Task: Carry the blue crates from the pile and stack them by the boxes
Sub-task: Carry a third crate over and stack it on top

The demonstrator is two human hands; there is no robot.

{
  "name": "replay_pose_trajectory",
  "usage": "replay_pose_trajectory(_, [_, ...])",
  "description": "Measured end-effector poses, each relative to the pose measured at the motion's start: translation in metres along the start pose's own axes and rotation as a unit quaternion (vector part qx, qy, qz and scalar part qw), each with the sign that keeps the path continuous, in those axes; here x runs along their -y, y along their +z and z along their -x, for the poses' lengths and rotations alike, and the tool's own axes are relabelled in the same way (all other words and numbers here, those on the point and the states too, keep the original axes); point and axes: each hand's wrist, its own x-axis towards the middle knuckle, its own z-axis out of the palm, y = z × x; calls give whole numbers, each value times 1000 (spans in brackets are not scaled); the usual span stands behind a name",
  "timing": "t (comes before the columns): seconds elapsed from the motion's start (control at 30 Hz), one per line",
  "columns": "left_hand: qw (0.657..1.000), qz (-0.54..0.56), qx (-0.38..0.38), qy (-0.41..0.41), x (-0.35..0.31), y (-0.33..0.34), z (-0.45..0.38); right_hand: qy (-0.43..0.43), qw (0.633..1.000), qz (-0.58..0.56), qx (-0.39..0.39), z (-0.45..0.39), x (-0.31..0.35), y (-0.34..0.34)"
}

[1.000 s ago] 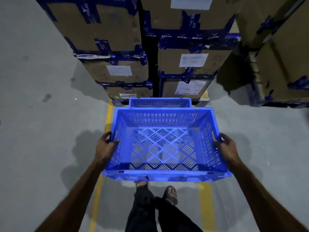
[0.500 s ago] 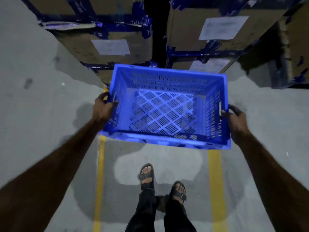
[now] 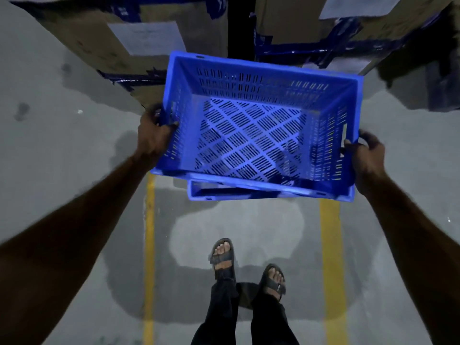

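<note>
I hold an empty blue slotted crate (image 3: 251,135) level in front of me, close to the cardboard boxes. My left hand (image 3: 154,133) grips its left rim and my right hand (image 3: 364,155) grips the handle slot on its right wall. Under its near edge shows the rim of a second blue crate (image 3: 224,192) standing on the floor, mostly hidden by the one I carry. The carried crate hangs just above it, shifted slightly to the right.
Stacked cardboard boxes (image 3: 139,48) with blue tape and white labels rise right behind the crates, with a dark gap (image 3: 240,26) between two stacks. Two yellow floor lines (image 3: 149,245) run along the grey concrete. My sandalled feet (image 3: 246,267) stand between them.
I have stepped closer to the boxes and lowered the crate over the one on the floor, whose near rim now shows beneath it. Both hands keep their grip.
</note>
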Motion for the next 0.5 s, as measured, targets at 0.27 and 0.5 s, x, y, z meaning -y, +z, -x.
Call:
replay_pose_trajectory(0.27, [985,-142,31,89,2,12,31,-22,999,19,15,7,-8,-2])
replay_pose_trajectory(0.5, [914,-354,-9,199,28,17,78,-153,954,258,2,23,-31,-12])
